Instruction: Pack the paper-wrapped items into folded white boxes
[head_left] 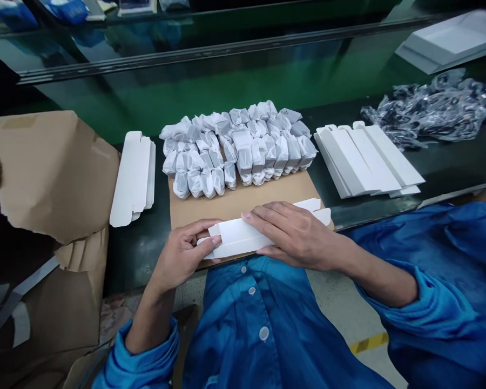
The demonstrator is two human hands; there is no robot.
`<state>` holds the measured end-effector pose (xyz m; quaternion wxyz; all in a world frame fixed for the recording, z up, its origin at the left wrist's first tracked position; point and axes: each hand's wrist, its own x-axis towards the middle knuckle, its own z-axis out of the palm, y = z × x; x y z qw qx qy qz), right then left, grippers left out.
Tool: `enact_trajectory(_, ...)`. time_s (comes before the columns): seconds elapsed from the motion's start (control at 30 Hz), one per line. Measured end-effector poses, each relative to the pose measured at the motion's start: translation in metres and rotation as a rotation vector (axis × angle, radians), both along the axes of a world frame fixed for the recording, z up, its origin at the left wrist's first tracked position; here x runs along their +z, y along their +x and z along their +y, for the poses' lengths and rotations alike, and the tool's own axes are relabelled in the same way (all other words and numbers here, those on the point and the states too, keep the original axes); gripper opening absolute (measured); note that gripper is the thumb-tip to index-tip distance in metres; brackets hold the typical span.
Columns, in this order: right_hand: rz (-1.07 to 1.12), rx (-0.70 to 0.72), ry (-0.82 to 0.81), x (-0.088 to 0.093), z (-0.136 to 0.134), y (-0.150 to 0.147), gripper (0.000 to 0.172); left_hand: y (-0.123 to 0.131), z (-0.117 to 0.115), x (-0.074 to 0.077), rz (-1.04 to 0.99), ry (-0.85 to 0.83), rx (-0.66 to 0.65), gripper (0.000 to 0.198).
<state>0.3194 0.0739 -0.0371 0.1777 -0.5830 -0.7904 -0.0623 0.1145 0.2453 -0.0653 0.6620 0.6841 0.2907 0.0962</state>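
A long white box [237, 240] lies lengthwise in front of me at the near edge of a brown cardboard sheet [243, 203]. My left hand [186, 251] pinches its left end, thumb in front and fingers behind, beside a raised end flap. Across the box's right half rests my right hand [294, 235], fingers pressed along the top. Flaps stick out at the right end. Behind the box, several rows of small items wrapped in white paper [235, 146] are packed together on the cardboard.
Flat white boxes [133, 175] lie at the left, more [364, 162] at the right. Clear plastic bags [433, 108] and white trays [457, 38] are farther right. A torn carton [52, 167] stands at the left. A person's blue sleeve [449, 232] is at the right.
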Motion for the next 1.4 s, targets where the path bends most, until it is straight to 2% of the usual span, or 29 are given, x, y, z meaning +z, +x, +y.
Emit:
enact_trajectory(0.1, -0.020, -0.009, 0.002, 0.001, 0.001, 0.000, 0.051, 0.003, 0.001, 0.002, -0.012, -0.004, -0.008, 0.041)
enact_trajectory(0.23, -0.097, -0.042, 0.056, -0.003, 0.002, -0.004, 0.043, 0.011, -0.001, 0.004, -0.018, 0.141, -0.033, 0.030)
enact_trajectory(0.4, -0.186, -0.051, 0.132, -0.009, 0.000, -0.006, 0.036, 0.014, 0.005, 0.002, -0.014, 0.293, 0.066, 0.009)
enact_trajectory(0.47, -0.189, -0.114, 0.179, -0.011, 0.002, -0.002, 0.036, 0.010, 0.004, 0.002, -0.097, 0.295, 0.152, 0.019)
enact_trajectory(0.57, -0.081, -0.356, 0.294, -0.017, 0.008, -0.003, 0.046, 0.005, -0.016, -0.001, -0.363, 0.400, 0.427, 0.039)
enact_trajectory(0.6, -0.037, -0.437, 0.339, -0.021, 0.011, -0.007, 0.049, 0.006, -0.027, -0.003, -0.434, 0.449, 0.463, 0.044)
enact_trajectory(0.67, 0.023, -0.511, 0.397, -0.031, 0.017, -0.025, 0.051, 0.011, -0.052, -0.010, -0.481, 0.488, 0.399, 0.063)
enact_trajectory(0.7, 0.047, -0.496, 0.406, -0.035, 0.018, -0.036, 0.050, 0.016, -0.062, -0.014, -0.459, 0.463, 0.357, 0.076)
enact_trajectory(0.77, 0.144, -0.374, 0.328, -0.039, 0.018, -0.056, 0.050, 0.025, -0.073, -0.020, -0.387, 0.449, 0.442, 0.088)
enact_trajectory(0.83, 0.348, -0.226, 0.146, -0.035, 0.017, -0.066, 0.056, 0.028, -0.069, -0.023, -0.271, 0.515, 0.576, 0.079)
enact_trajectory(0.87, 0.477, -0.201, 0.068, -0.030, 0.016, -0.065, 0.059, 0.027, -0.064, -0.023, -0.215, 0.570, 0.591, 0.072)
enact_trajectory(0.97, 0.795, -0.175, -0.021, -0.016, 0.021, -0.053, 0.054, 0.019, -0.047, -0.020, -0.175, 0.704, 0.473, 0.059)
enact_trajectory(1.1, 0.953, -0.018, -0.027, -0.011, 0.031, -0.037, 0.033, 0.010, -0.042, -0.017, -0.289, 0.777, 0.359, 0.048)
enact_trajectory(1.2, 1.131, -0.095, -0.032, -0.009, 0.038, -0.028, 0.021, 0.008, -0.043, -0.015, -0.275, 0.780, 0.235, 0.036)
enact_trajectory(1.3, 1.472, -0.251, -0.053, -0.005, 0.046, -0.019, 0.029, 0.008, -0.043, -0.013, -0.231, 0.815, 0.161, 0.029)
enact_trajectory(1.33, 1.566, -0.257, -0.117, -0.004, 0.050, -0.018, 0.033, 0.008, -0.043, -0.012, -0.222, 0.835, 0.145, 0.028)
enact_trajectory(1.4, 1.643, -0.175, -0.275, -0.003, 0.055, -0.017, 0.037, 0.009, -0.042, -0.011, -0.219, 0.865, 0.118, 0.027)
